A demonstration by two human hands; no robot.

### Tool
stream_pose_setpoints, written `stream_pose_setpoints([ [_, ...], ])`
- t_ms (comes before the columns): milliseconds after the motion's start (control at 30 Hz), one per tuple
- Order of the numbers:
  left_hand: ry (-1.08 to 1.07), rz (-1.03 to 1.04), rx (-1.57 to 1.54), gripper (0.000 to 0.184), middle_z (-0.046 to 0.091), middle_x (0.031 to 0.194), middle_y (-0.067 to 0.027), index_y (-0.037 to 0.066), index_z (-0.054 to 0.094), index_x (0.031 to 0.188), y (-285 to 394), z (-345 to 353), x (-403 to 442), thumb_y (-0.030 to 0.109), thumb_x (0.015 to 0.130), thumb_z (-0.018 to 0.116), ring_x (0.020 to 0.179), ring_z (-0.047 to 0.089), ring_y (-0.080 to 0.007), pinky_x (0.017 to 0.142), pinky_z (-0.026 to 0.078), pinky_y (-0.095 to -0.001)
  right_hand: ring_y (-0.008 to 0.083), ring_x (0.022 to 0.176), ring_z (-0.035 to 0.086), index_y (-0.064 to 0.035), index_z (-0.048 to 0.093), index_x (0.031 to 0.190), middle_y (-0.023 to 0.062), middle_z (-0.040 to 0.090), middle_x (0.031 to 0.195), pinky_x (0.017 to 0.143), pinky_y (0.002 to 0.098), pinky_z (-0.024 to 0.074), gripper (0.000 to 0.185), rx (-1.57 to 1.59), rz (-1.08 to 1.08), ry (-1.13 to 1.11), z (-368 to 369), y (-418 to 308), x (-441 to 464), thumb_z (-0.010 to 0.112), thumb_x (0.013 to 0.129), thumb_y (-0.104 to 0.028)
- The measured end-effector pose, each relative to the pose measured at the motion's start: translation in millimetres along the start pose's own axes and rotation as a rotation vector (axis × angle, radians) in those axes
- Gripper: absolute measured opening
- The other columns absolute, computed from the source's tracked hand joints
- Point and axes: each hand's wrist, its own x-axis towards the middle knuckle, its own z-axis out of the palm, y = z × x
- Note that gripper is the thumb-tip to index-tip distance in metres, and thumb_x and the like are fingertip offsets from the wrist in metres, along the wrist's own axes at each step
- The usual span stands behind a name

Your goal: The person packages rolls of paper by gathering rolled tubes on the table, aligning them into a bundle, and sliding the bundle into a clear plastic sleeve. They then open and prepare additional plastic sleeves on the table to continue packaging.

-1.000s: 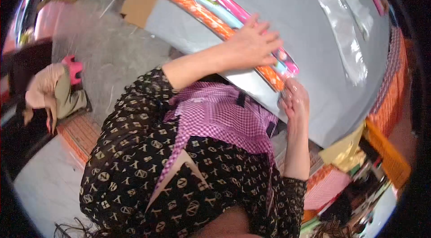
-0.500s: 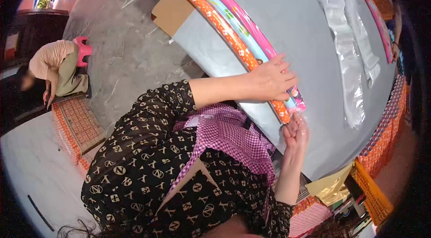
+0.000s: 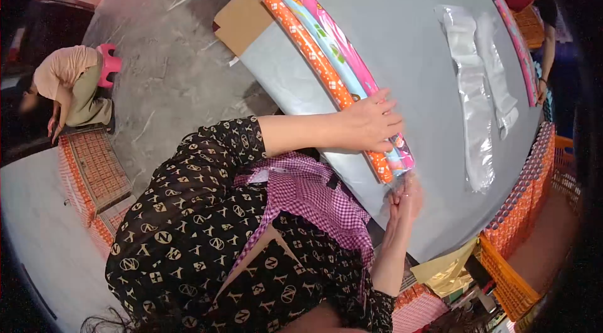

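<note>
View: head camera, looking down at both hands and the bench [image 3: 411,50].
Patterned rolls: three, lying side by side on the bench near its edge, slanting from the cardboard sheet towards the wearer.
Orange roll [image 3: 310,52]: nearest the wearer's body; white pattern on orange.
Light-blue roll [image 3: 314,31]: in the middle, between the other two.
Pink roll [image 3: 341,40]: on the far side of the row; glossy surface.
Left hand [image 3: 369,123]: palm down across the rolls, close to their near ends; fingers spread apart, not wrapped around any roll.
Right hand [image 3: 404,198]: just beyond the near ends, fingers drawn together; blurred, and whether it grips anything cannot be told.
Clear plastic sleeves [image 3: 475,110]: two, flat on the bench, well apart from the rolls.
Cardboard sheet [image 3: 248,13]: at the bench's far left corner, beside the rolls' far ends.
Co-worker's hands [image 3: 542,90]: at either end of another pink roll [image 3: 514,41], along the right edge.
Yellow-orange crate [image 3: 512,286]: low on the right, beside gold sheeting [image 3: 446,272].
</note>
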Motion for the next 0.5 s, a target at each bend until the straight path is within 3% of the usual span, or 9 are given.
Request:
stream_pose_setpoints([
  [200,-0.047,-0.013,-0.050,0.043,0.057,0.115,-0.0088,0.006,0.057,0.106,1.0,3.0,1.6,0.040,0.080,0.060,0.114,0.049,-0.0327,0.103,0.030,-0.0537,0.0069,0.036,0.031,-0.0093,0.051,0.074,-0.0039,0.039,0.051,0.034,0.0227,0.0248,0.022,0.007,0.012,0.017,0.5,-11.0,1.5,0.061,0.090,-0.020],
  [267,0.109,0.024,0.029,0.035,0.057,0.094,-0.0086,0.006,0.059,0.091,0.6,5.2,1.6,0.039,0.079,0.058,0.102,0.052,-0.0326,0.098,0.034,-0.0523,0.0067,0.036,0.033,-0.0081,0.053,0.077,-0.0034,0.041,0.051,0.033,0.0225,0.0251,0.018,0.061,0.069,-0.024,1.8,-14.9,2.6,0.063,0.089,-0.017],
  [367,0.073,0.003,0.009,0.039,0.058,0.101,-0.0084,0.005,0.059,0.095,1.9,2.9,1.9,0.040,0.081,0.057,0.109,0.049,-0.0336,0.100,0.032,-0.0529,0.0068,0.036,0.034,-0.0087,0.053,0.077,-0.0035,0.041,0.050,0.033,0.0224,0.0257,0.016,0.036,0.100,-0.077,5.3,-16.2,5.0,0.063,0.088,-0.015],
  [433,0.068,0.000,0.029,0.040,0.058,0.102,-0.0083,0.004,0.059,0.097,1.7,0.1,2.2,0.041,0.081,0.057,0.110,0.049,-0.0340,0.101,0.032,-0.0533,0.0058,0.039,0.030,-0.0163,0.048,0.070,-0.0063,0.035,0.050,0.037,0.0230,0.0237,0.026,-0.006,0.113,-0.041,8.1,-17.1,6.9,0.063,0.090,-0.023],
  [500,-0.027,-0.003,0.009,0.048,0.055,0.122,-0.0092,0.004,0.056,0.111,2.4,-3.5,1.4,0.042,0.081,0.059,0.119,0.046,-0.0332,0.103,0.031,-0.0546,0.0065,0.037,0.030,-0.0131,0.050,0.073,-0.0053,0.037,0.049,0.035,0.0229,0.0231,0.021,0.034,0.144,0.014,11.3,-17.5,9.5,0.063,0.088,-0.021],
])
